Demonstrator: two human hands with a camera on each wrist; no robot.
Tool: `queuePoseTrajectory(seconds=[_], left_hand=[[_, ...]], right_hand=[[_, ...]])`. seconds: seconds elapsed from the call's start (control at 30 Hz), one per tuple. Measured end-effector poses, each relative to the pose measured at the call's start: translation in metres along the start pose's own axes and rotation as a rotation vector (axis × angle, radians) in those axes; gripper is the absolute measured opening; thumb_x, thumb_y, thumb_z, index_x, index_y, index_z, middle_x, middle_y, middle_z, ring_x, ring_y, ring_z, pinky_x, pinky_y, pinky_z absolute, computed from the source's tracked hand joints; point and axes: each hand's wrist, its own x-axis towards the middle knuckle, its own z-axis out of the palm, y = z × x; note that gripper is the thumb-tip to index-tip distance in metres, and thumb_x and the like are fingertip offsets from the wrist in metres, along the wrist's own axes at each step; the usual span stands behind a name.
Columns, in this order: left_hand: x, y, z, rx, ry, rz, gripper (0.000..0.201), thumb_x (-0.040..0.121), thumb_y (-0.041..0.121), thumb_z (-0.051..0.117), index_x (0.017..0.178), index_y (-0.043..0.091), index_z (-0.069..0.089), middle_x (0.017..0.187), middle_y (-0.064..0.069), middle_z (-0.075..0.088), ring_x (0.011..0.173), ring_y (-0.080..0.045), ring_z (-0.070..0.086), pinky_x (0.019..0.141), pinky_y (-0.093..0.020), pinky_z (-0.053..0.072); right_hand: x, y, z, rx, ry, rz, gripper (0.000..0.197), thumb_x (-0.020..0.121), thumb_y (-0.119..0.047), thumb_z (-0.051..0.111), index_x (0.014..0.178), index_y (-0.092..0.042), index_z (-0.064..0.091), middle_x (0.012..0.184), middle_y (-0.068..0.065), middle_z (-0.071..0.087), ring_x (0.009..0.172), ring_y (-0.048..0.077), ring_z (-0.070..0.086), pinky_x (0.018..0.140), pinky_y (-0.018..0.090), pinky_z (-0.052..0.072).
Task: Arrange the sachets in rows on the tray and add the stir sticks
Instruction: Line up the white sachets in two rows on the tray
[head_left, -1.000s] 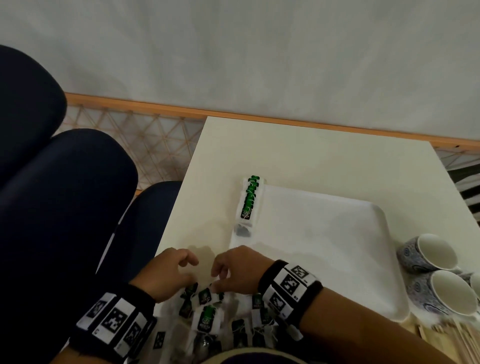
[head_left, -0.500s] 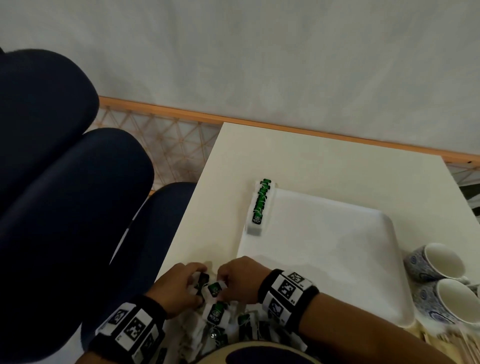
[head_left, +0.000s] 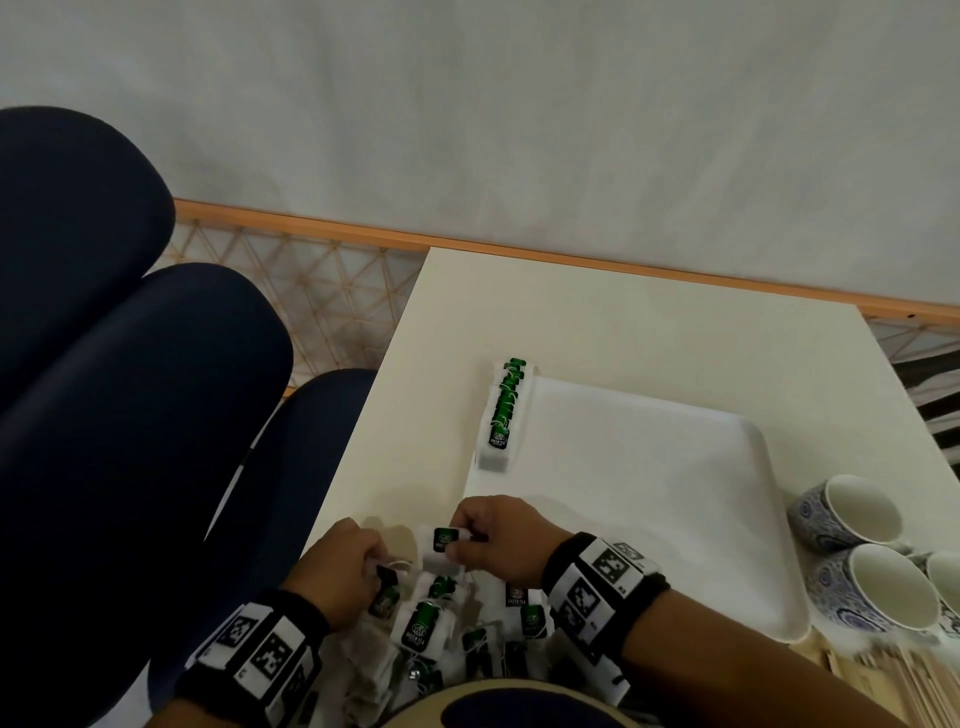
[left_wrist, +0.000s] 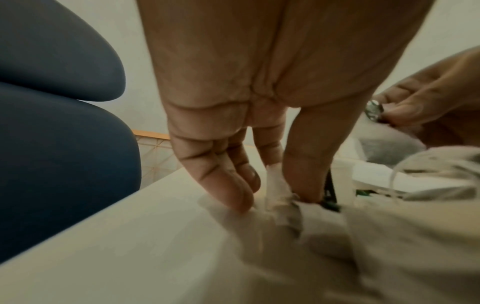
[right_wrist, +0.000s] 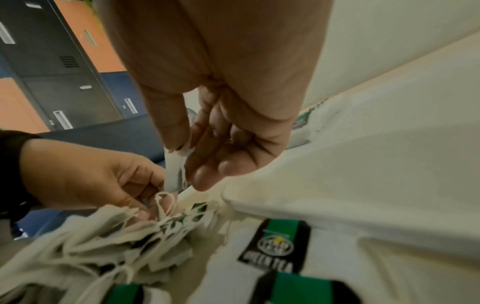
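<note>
Sorting step in hand: R hand (head_left: 496, 540) pinched one sachet (head_left: 443, 540), L hand (head_left: 340, 569) pinched another in pile (head_left: 441, 623); next, judged, place on tray (head_left: 649, 499) beside far-left row (head_left: 503, 410).

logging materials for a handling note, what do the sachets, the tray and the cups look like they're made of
Sachets: thin, matte paper, judging by creased, soft edges; each has a string and a glossier printed green tag.
Tray: smooth white, faintly glossy, with rounded corners and a raised rim; probably plastic or melamine.
Cups: glazed ceramic, by the look of the shiny white inside and blue pattern outside.
</note>
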Motion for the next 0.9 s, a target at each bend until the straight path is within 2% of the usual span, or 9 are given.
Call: queuePoseTrajectory(seconds=[0.1, 0.23, 0.33, 0.4, 0.5, 0.57, 0.63, 0.73, 0.9], left_hand=[[0.002, -0.004, -0.003, -0.03, 0.003, -0.008, 0.028, 0.086, 0.017, 0.063, 0.069, 0.034, 0.049, 0.093, 0.008, 0.05, 0.084, -0.01, 0.053, 0.071, -0.019, 0.041], [0.0, -0.007, -0.012, -0.204, -0.004, 0.058, 0.023, 0.084, 0.018, 0.069, 0.071, 0.03, 0.054, 0.08, 0.01, 0.057, 0.074, -0.006, 0.053, 0.062, -0.016, 0.039], [-0.009, -0.004, -0.024, -0.399, 0.032, 0.144, 0.025, 0.083, 0.015, 0.07, 0.069, 0.031, 0.059, 0.07, 0.009, 0.061, 0.067, -0.005, 0.052, 0.064, -0.02, 0.043], [-0.018, -0.001, -0.031, -0.626, -0.077, 0.162, 0.03, 0.083, 0.007, 0.07, 0.068, 0.031, 0.062, 0.067, 0.007, 0.062, 0.064, -0.005, 0.055, 0.064, -0.02, 0.045], [-0.029, 0.005, -0.035, -0.814, -0.344, 0.182, 0.011, 0.079, 0.009, 0.07, 0.078, 0.018, 0.063, 0.067, 0.0, 0.062, 0.061, -0.012, 0.059, 0.06, -0.023, 0.048], [-0.034, 0.009, -0.033, -0.738, -0.499, 0.185, 0.01, 0.083, 0.005, 0.07, 0.085, 0.01, 0.061, 0.067, 0.001, 0.064, 0.058, -0.011, 0.06, 0.059, -0.022, 0.049], [-0.037, 0.014, -0.025, -0.55, -0.537, 0.158, 0.011, 0.084, 0.007, 0.069, 0.087, 0.015, 0.062, 0.067, 0.006, 0.065, 0.057, -0.006, 0.059, 0.06, -0.021, 0.049], [-0.037, 0.015, -0.01, -0.245, -0.337, 0.119, 0.026, 0.075, 0.02, 0.075, 0.09, 0.029, 0.056, 0.071, 0.008, 0.06, 0.057, 0.001, 0.052, 0.058, -0.016, 0.044], [-0.041, 0.017, -0.003, -0.288, -0.251, 0.084, 0.057, 0.056, 0.039, 0.084, 0.099, 0.038, 0.047, 0.075, 0.009, 0.052, 0.062, -0.003, 0.047, 0.058, -0.017, 0.041]], right_hand=[[-0.002, 0.005, -0.001, 0.024, 0.011, 0.016, 0.015, 0.09, -0.028, 0.064, 0.081, -0.027, 0.052, 0.087, -0.003, 0.06, 0.085, 0.017, 0.059, 0.075, 0.028, 0.047], [-0.002, 0.005, 0.0, 0.04, 0.023, 0.016, 0.01, 0.09, -0.029, 0.063, 0.088, -0.024, 0.055, 0.082, -0.006, 0.059, 0.081, 0.014, 0.057, 0.074, 0.027, 0.047], [0.0, 0.007, 0.0, 0.081, 0.046, 0.028, 0.016, 0.09, -0.03, 0.062, 0.078, -0.03, 0.051, 0.073, -0.012, 0.057, 0.077, 0.012, 0.059, 0.068, 0.024, 0.045], [0.001, 0.009, 0.0, 0.071, 0.049, 0.039, 0.021, 0.091, -0.032, 0.061, 0.074, -0.034, 0.048, 0.073, -0.012, 0.058, 0.076, 0.011, 0.059, 0.066, 0.023, 0.044], [0.0, 0.012, 0.0, 0.038, 0.056, 0.051, 0.023, 0.091, -0.033, 0.06, 0.073, -0.035, 0.046, 0.08, -0.008, 0.058, 0.078, 0.012, 0.056, 0.065, 0.023, 0.043], [-0.001, 0.014, -0.001, 0.025, 0.059, 0.058, 0.025, 0.091, -0.032, 0.06, 0.072, -0.034, 0.045, 0.079, -0.008, 0.058, 0.076, 0.011, 0.054, 0.062, 0.021, 0.041], [-0.003, 0.014, -0.001, 0.015, 0.059, 0.062, 0.025, 0.092, -0.031, 0.06, 0.072, -0.034, 0.044, 0.075, -0.009, 0.057, 0.069, 0.007, 0.053, 0.058, 0.018, 0.039], [-0.007, 0.013, -0.002, -0.012, 0.068, 0.067, 0.026, 0.092, -0.03, 0.059, 0.071, -0.033, 0.043, 0.072, -0.013, 0.052, 0.064, -0.001, 0.047, 0.056, 0.016, 0.035], [-0.015, 0.013, -0.003, 0.022, 0.086, 0.083, 0.023, 0.091, -0.029, 0.059, 0.072, -0.031, 0.045, 0.079, -0.006, 0.061, 0.071, 0.008, 0.055, 0.058, 0.016, 0.039]])
